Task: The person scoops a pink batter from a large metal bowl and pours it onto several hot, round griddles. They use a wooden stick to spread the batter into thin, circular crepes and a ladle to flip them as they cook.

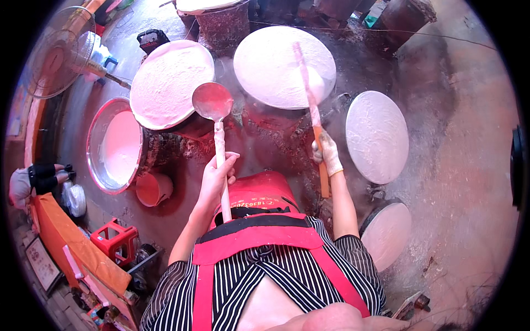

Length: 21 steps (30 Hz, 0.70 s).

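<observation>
My bare left hand (pixel 219 176) grips the pale handle of a long metal ladle (pixel 212 101), whose bowl overlaps the near right edge of a left round griddle (pixel 169 82) covered in pale batter. In a white glove, my right hand (pixel 327 153) holds the orange-brown end of a long wooden spreader (pixel 310 99). Its batter-coated blade lies over the right round griddle (pixel 265 66), also coated pale. Beside that blade is a smoother, whiter patch of batter (pixel 316 80). I cannot tell whether the blade touches the surface.
A metal basin (pixel 92 142) of pale batter stands at left, above a pink bucket (pixel 154 189). Two more pale discs (pixel 377 136) (pixel 389 236) sit at right. A fan (pixel 56 58), a red stool (pixel 114 242) and another person (pixel 31 186) are at far left. Steam hangs around.
</observation>
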Each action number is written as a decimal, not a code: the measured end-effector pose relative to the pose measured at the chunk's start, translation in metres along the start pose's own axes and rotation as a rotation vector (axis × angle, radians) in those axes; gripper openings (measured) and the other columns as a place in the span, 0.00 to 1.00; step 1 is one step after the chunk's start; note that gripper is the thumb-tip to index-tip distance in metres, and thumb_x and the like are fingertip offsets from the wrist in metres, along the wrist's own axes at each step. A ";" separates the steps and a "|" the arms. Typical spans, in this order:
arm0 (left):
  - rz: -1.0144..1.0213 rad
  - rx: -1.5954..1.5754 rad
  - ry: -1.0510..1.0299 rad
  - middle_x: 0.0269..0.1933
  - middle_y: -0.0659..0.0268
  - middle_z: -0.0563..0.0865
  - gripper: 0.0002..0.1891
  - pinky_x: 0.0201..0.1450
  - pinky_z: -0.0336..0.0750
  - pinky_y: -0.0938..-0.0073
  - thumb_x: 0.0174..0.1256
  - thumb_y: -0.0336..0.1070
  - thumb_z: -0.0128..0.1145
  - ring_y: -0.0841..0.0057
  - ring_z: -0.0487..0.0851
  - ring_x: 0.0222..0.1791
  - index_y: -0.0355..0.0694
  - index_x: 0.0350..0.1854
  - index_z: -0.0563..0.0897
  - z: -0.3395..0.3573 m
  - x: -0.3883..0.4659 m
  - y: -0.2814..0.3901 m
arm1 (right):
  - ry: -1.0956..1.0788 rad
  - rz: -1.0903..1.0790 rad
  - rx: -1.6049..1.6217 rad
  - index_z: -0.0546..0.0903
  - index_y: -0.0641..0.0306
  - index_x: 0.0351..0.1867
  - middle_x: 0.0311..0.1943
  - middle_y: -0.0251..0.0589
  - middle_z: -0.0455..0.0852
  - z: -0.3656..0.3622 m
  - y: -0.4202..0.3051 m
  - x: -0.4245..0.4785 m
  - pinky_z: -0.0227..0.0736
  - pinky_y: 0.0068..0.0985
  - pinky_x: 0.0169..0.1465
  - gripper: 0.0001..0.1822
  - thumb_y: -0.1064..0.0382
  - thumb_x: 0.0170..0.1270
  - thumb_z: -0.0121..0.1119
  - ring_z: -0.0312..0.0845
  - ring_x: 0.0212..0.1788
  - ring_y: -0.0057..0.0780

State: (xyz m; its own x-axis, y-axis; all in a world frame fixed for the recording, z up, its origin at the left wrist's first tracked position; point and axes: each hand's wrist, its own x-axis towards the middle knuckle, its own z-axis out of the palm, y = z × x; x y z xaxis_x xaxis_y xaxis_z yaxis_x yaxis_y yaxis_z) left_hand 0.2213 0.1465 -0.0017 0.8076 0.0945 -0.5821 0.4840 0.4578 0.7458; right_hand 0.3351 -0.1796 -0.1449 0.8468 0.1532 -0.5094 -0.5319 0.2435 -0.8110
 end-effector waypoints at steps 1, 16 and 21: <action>-0.019 0.000 0.002 0.23 0.77 0.72 0.08 0.16 0.58 0.90 0.67 0.35 0.56 0.94 0.65 0.17 0.38 0.43 0.77 0.008 -0.002 0.005 | -0.006 -0.038 0.031 0.72 0.45 0.61 0.14 0.28 0.69 0.000 -0.007 0.009 0.50 0.20 0.11 0.24 0.43 0.67 0.52 0.57 0.08 0.17; -0.033 -0.031 -0.120 0.27 0.72 0.73 0.09 0.15 0.60 0.89 0.69 0.39 0.54 0.90 0.66 0.19 0.39 0.43 0.73 -0.007 0.036 0.012 | 0.298 -0.177 0.071 0.74 0.47 0.62 0.14 0.20 0.66 0.119 0.002 0.007 0.50 0.16 0.10 0.23 0.54 0.65 0.59 0.55 0.09 0.11; -0.144 0.029 -0.201 0.30 0.72 0.73 0.07 0.17 0.61 0.89 0.69 0.36 0.54 0.89 0.68 0.23 0.40 0.41 0.71 -0.003 0.045 0.021 | 0.440 -0.252 0.055 0.77 0.48 0.58 0.14 0.20 0.66 0.080 -0.026 0.023 0.51 0.15 0.11 0.19 0.56 0.66 0.59 0.55 0.10 0.10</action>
State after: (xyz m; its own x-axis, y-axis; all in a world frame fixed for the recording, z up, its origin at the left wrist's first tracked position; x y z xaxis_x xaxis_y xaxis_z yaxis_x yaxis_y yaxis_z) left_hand 0.2668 0.1630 -0.0127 0.7787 -0.1491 -0.6094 0.6064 0.4276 0.6704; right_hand 0.3687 -0.1059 -0.1129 0.8623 -0.3321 -0.3822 -0.3001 0.2727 -0.9141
